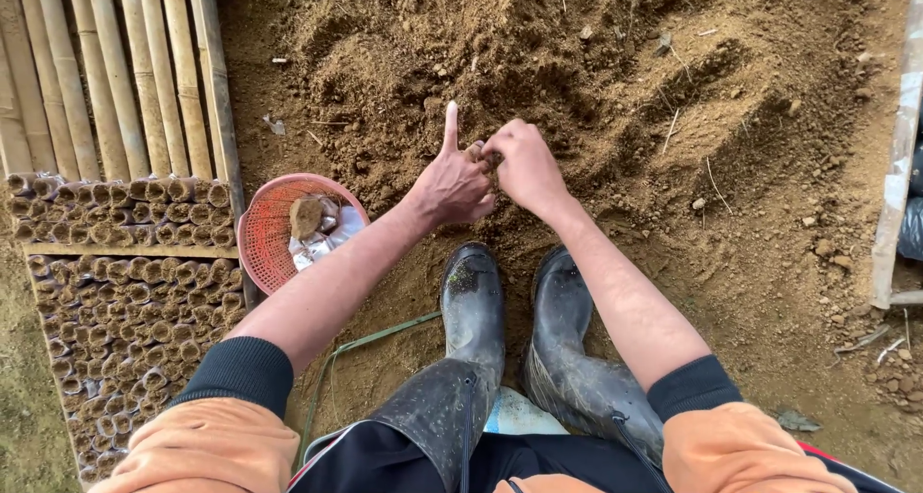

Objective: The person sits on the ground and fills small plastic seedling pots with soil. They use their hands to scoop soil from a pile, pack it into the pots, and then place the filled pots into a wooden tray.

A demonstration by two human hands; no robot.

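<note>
sleeves: orange cuffs over black ribbed inner sleeves at the bottom edge, nearest the camera, both forearms bare beyond them.
boots: two black rubber boots (510,330), dull and flecked with soil, toes pointing at the soil heap.
blue-white patch: something smooth and pale (519,414) under the boots; its kind cannot be told.
basket: a round pink mesh basket (260,229) left of the boots, holding clear crumpled plastic and a brown lump.
filled tubes: rows of small soil-packed tubes (125,310) left of the basket, open ends up, packed touching one another inside a wooden frame.
left hand: left hand (454,181) just past the boot toes, forefinger pointing straight up, the other fingers curled around something small that is mostly hidden.
right hand: right hand (524,166) touching the left, closed in a loose fist, fingertips pressed into the same hidden spot.
thing held: a small soil-filled piece (478,151) between the two hands, only a brown edge showing; probably light, soft-walled and crumbly, best gripped round its sides without squeezing.
soil heap: loose brown soil (615,80) beyond the hands, fine, dry-looking, with clods, pebbles and stray straws.
bamboo: pale round poles (106,70) lying side by side, far left of the soil heap.
</note>
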